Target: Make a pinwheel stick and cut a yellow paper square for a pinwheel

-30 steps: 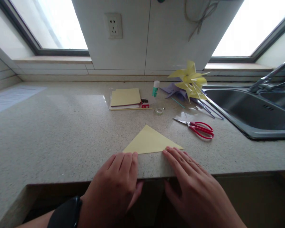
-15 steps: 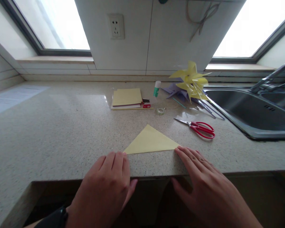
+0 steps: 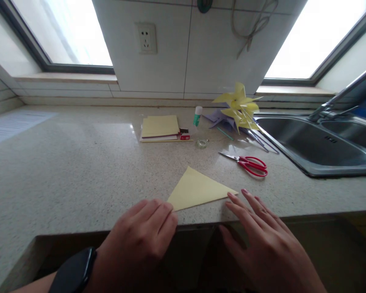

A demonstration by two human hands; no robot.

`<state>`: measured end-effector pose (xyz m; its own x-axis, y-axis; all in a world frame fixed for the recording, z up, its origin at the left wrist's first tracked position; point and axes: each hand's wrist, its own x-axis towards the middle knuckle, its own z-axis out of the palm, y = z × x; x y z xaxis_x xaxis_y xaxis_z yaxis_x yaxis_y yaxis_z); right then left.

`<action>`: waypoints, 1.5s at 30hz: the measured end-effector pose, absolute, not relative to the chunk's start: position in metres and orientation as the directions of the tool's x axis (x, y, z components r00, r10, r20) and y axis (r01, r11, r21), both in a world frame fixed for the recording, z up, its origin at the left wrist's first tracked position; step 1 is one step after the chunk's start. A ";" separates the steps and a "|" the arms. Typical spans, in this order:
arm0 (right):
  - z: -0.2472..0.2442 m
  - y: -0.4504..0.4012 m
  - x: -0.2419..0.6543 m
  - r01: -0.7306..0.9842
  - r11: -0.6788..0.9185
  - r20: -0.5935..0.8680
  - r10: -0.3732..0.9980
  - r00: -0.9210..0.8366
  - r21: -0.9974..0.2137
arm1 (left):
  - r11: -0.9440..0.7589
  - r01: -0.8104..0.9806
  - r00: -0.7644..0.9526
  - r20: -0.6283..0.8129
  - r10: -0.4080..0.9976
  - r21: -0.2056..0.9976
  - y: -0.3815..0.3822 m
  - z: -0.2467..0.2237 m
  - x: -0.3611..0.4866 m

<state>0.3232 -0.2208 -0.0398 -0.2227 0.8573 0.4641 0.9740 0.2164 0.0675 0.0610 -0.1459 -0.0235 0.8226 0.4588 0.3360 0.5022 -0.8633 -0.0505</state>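
A sheet of yellow paper (image 3: 198, 189), folded into a triangle, lies near the counter's front edge with its long side towards me. My left hand (image 3: 143, 234) has its fingers curled together and grips the paper's left corner; the thumb is hidden. At the right corner, my right hand (image 3: 262, 240) rests with its fingers spread and its fingertips by the paper's edge. Beyond the paper, to the right, are scissors (image 3: 250, 165) with red handles, blades closed and pointing left.
Behind lie a stack of coloured paper (image 3: 160, 126), a small red box (image 3: 184, 137), a roll of clear tape (image 3: 202, 143) and a glue stick (image 3: 197, 116). Yellow and purple pinwheels (image 3: 238, 106) lie near the sink (image 3: 311, 173). A printed sheet (image 3: 15, 124) is at far left.
The paper triangle has turned slightly, its left corner now nearer me and further right. My left fingers have closed on that corner. My right fingers have spread and lifted a little.
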 end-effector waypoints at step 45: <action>-0.013 -0.210 0.398 0.873 0.434 0.655 0.598 -0.463 0.222 | -0.958 0.222 0.711 0.642 0.288 0.183 -0.102 -0.019 0.023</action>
<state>0.3983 -0.2099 -0.0128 -0.4629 0.5975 0.6547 0.8734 0.4336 0.2218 0.0234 -0.1021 -0.0195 0.7110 0.2877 0.6416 0.2222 -0.9576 0.1832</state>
